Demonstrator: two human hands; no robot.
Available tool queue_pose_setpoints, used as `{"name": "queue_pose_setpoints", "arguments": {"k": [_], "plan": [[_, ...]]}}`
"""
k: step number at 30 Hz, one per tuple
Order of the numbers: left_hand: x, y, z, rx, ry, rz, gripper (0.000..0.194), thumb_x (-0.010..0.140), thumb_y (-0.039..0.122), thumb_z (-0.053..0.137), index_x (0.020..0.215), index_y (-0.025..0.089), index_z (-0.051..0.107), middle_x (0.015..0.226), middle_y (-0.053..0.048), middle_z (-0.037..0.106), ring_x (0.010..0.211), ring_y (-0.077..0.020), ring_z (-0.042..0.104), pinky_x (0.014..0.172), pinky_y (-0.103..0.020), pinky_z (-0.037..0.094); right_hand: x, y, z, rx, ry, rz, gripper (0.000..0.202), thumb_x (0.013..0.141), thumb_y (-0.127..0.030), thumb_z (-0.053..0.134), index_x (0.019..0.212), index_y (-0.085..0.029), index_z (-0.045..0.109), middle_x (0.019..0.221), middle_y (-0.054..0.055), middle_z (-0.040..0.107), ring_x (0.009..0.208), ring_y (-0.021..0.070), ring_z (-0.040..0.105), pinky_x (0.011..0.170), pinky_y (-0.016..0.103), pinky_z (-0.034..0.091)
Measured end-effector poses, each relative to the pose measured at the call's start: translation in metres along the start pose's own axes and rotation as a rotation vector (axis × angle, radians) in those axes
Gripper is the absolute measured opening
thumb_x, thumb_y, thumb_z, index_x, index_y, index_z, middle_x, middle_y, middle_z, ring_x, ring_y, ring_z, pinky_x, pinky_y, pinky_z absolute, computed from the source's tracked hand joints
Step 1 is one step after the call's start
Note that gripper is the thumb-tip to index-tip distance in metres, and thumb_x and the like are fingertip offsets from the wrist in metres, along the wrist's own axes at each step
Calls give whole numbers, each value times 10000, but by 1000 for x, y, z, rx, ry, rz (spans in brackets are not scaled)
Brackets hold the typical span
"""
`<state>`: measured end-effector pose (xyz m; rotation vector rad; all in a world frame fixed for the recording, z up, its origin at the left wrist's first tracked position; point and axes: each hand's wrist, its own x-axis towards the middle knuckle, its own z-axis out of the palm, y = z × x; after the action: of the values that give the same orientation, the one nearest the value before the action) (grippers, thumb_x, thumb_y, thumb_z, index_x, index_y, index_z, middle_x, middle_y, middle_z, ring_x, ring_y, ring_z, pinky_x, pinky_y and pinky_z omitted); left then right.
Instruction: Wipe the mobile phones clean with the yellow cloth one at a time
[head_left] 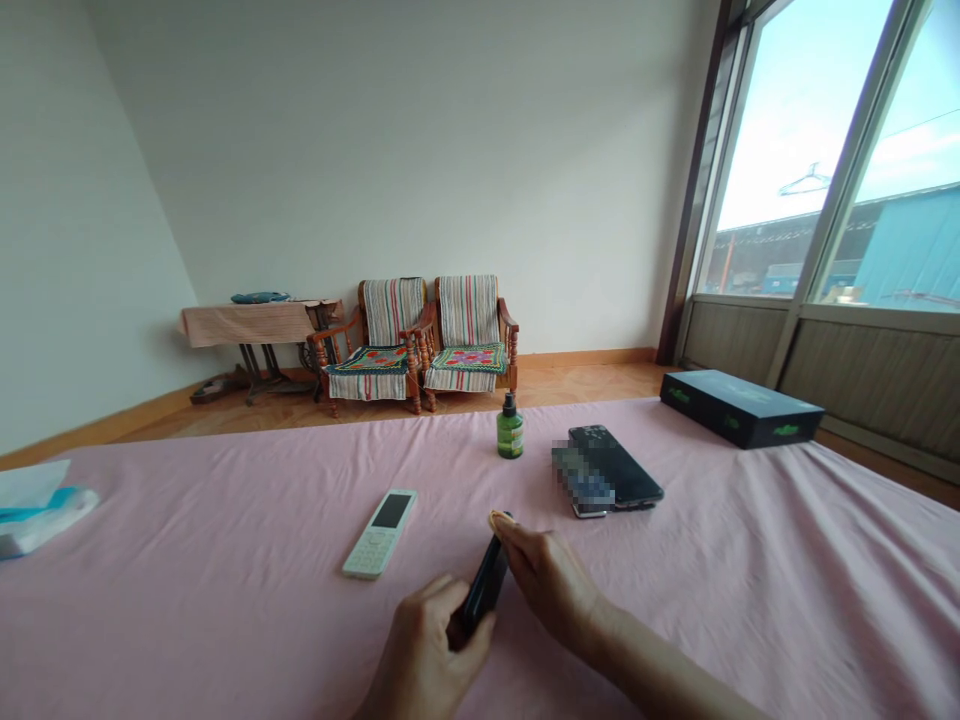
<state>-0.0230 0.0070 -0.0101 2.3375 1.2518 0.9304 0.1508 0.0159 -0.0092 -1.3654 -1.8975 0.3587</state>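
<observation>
My left hand (431,640) is closed around the lower end of a dark, slim object that looks like a mobile phone (489,580), held tilted on its edge above the pink sheet. At its far end, my right hand (555,585) pinches a small yellowish piece of cloth or pad (496,519), pressed against the top edge. My fingers hide much of both things. To the left lies a white keypad phone (381,535), screen end away from me. A green spray bottle (510,430) stands upright beyond my hands. Right of it rests a black smartphone (619,468), partly beside a blurred-out item (583,482).
The pink sheet (225,620) has folds at the right. A black box (739,408) lies near its far right corner, and a tissue pack (45,515) at the left edge. Two wooden armchairs (469,330) and a covered table (247,325) stand against the wall.
</observation>
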Motion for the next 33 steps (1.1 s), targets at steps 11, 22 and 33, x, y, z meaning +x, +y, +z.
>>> {"name": "queue_pose_setpoints", "arguments": {"k": [11,22,33], "plan": [[1,-1,-1,-108,-37,-31,152,815,160,517,694,165,609,648,-1,616,584,-151,567,541,-202,394,-15,-15,8,-6,-85,-33,376,894,-142,419,1250,-167,537,815,79,726,662,159,670,577,179,421],[2,4,-1,-79,-7,-36,194,817,232,517,675,155,625,604,5,557,534,-137,515,483,-191,349,24,-4,-4,614,-30,357,436,906,-510,317,623,-200,431,430,-55,447,313,62,343,334,172,259],[3,-2,2,67,30,13,211,801,218,526,603,167,578,566,11,543,498,-125,511,466,-183,351,25,6,-17,683,-197,607,259,793,-257,383,556,-186,458,382,-53,455,251,47,295,276,154,220]]}}
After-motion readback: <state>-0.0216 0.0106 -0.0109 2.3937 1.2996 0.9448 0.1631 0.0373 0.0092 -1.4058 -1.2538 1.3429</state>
